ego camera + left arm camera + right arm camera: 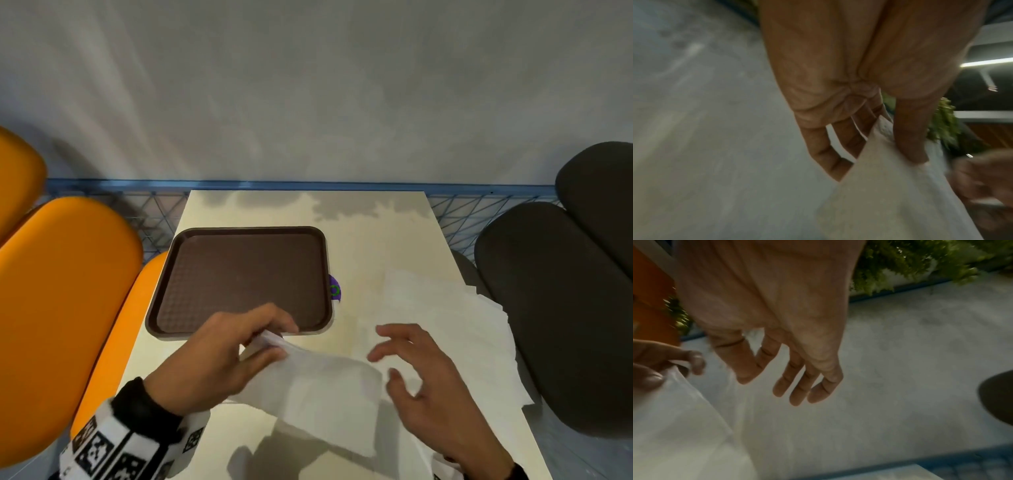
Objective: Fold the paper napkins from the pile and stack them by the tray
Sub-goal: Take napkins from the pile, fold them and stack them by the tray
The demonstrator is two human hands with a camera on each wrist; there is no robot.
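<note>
Nearest, the left hand (219,356) pinches one corner of a white napkin (318,387), thumb over fingers, the sheet hanging lifted over the tabletop (370,240). The right hand (424,373) hovers just beside its free edge, fingers spread and holding nothing. To fold well, that hand should probably catch the loose edge, bring corner to corner, then flatten the crease on the tabletop. Beyond lie the napkin pile (455,318) on the right and the brown tray (239,277) on the left.
</note>
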